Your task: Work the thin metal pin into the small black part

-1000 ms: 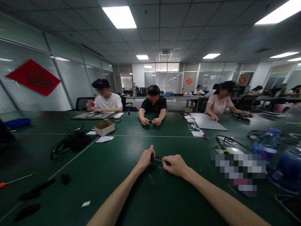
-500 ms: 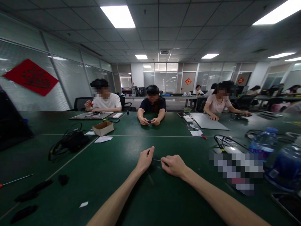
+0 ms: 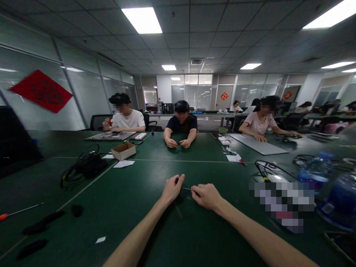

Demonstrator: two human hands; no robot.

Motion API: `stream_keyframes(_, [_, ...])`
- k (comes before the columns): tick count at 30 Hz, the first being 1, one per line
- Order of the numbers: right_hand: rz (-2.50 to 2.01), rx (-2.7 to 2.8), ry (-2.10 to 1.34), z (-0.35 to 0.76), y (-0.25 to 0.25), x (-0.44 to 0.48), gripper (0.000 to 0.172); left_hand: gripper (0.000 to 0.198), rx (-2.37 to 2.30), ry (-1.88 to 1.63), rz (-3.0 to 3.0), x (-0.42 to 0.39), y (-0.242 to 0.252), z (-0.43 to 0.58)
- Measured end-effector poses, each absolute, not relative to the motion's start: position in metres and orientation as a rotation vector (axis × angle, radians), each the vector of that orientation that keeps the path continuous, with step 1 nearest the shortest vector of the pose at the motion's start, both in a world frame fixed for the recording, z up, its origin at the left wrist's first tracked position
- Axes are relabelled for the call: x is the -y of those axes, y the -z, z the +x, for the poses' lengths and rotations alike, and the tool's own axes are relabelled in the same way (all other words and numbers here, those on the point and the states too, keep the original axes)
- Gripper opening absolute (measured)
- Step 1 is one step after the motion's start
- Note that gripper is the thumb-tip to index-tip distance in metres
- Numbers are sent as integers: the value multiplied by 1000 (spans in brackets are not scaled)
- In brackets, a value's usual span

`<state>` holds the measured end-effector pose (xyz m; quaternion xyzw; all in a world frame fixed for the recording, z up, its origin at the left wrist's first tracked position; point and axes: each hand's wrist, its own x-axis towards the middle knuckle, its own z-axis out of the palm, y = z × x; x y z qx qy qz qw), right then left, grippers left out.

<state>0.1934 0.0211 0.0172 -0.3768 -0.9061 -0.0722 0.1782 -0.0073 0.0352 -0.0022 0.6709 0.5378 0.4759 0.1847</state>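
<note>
My left hand (image 3: 171, 190) is closed above the green table (image 3: 150, 230), thumb pointing up. A small black piece (image 3: 177, 180) shows between its thumb and fingers; its kind cannot be made out. To the right, my right hand (image 3: 208, 195) is closed with the fingers curled in. A thin metal shaft (image 3: 187, 188) sticks out of it toward the left hand. Its tip ends near the left fingers, and whether it touches the black piece is hidden. The rest of the thin tool is covered by the right hand.
An orange-handled screwdriver (image 3: 20, 212), black pieces (image 3: 32, 248) and a white scrap (image 3: 100, 240) lie left. Farther are black cables (image 3: 90, 165) and an open cardboard box (image 3: 124, 151). Bottles (image 3: 315, 170) stand right. Across sit several people, one with a grey panel (image 3: 258, 144).
The view has shifted slightly. My hands keep nearly the same pose, with the black piece showing a little more. The person at right has slid the grey panel to the right.
</note>
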Motion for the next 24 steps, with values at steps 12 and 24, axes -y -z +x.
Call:
stream_keyframes(12, [-967,2598,195,196,-13,-27,31,51,-1478,-1295,1850,-35,2,-9])
stream_keyframes(24, [-933,2655,152,197,-19,-24,32,57,-1578,-1271,1788,-41,5,-8])
